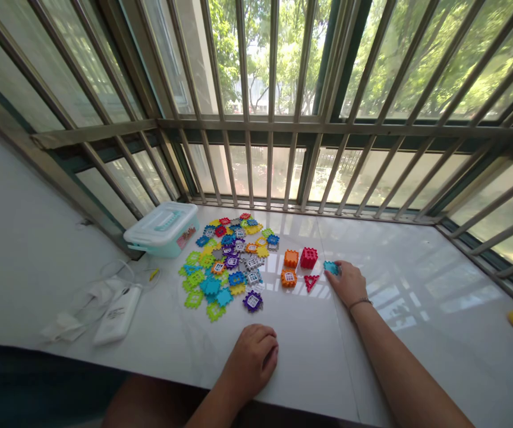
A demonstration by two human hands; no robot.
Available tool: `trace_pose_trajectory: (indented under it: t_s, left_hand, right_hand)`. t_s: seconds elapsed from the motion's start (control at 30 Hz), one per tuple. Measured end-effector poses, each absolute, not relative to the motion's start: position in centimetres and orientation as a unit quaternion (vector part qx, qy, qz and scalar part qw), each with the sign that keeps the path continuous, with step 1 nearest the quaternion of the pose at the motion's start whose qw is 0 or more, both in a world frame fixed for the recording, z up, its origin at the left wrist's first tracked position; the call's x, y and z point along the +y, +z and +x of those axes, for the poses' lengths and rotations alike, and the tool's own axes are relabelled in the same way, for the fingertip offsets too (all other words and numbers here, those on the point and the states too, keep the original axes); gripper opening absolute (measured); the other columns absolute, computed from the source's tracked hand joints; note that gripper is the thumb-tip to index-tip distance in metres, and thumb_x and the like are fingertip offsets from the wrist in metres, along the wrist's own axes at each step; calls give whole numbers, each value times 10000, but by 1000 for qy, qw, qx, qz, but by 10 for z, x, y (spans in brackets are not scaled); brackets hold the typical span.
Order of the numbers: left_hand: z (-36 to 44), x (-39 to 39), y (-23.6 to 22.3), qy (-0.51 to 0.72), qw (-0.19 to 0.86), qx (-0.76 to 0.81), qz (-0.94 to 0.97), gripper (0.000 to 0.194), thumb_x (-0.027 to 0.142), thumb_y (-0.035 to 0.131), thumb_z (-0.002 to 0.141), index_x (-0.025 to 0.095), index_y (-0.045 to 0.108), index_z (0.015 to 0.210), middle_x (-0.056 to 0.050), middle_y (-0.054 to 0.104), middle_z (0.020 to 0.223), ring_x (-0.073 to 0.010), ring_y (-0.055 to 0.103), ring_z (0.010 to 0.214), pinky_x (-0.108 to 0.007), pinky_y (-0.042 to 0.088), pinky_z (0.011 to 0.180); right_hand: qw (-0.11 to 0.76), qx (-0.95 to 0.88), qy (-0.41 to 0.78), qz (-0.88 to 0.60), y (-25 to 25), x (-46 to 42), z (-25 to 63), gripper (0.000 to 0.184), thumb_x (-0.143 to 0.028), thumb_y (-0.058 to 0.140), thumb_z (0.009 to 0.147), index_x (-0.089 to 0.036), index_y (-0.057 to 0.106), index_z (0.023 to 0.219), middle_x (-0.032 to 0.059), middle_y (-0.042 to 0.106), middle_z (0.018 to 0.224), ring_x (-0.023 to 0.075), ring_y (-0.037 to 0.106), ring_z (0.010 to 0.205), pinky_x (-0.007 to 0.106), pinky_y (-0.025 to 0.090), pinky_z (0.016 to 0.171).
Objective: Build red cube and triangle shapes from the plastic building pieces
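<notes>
My right hand grips a light blue notched building tile at the right of the built pieces. Just left of it lies a red triangular tile. Behind the triangle stands a red cube made of joined tiles, with an orange cube beside it and another orange block in front. My left hand rests on the table near its front edge, fingers curled, with nothing visible in it. Nearest to it is a purple tile with a white window insert.
A wide pile of interlocking tiles in many colours spreads over the white table. At the back left stands a lidded plastic box. A white power bank and cables lie at the left. Barred windows border the table.
</notes>
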State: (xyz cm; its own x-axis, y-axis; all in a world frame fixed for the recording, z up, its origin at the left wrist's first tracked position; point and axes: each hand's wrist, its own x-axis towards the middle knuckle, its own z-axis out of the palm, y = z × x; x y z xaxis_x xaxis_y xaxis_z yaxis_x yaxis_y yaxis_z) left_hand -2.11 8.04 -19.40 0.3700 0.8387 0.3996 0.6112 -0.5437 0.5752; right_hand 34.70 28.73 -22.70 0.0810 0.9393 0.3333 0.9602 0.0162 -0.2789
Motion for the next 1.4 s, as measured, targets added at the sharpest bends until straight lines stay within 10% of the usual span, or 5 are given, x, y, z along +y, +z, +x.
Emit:
trace_pose_trajectory:
  t_s: [0.97, 1.4]
  left_hand:
    - [-90, 160, -203, 313, -95, 627, 707, 346, 219, 555, 1041, 175, 691, 1356, -197, 700, 1396, -370, 647, 1315, -561, 530, 1153]
    - [-126, 201, -195, 203, -46, 673, 710, 180, 184, 580, 979, 219, 756, 991, -184, 737, 1286, -395, 653, 1238, -581, 538, 1075]
  right_hand:
    - [240, -664, -40, -707, -228, 284, 341, 389, -523, 626, 1049, -194, 669, 1252, 139, 742, 1212, 304, 665, 1116, 405, 464, 946]
    - [239, -662, -31, -709, -223, 284, 339, 375, -511, 605, 1042, -195, 677, 1231, 135, 747, 1201, 303, 658, 1106, 411, 456, 951]
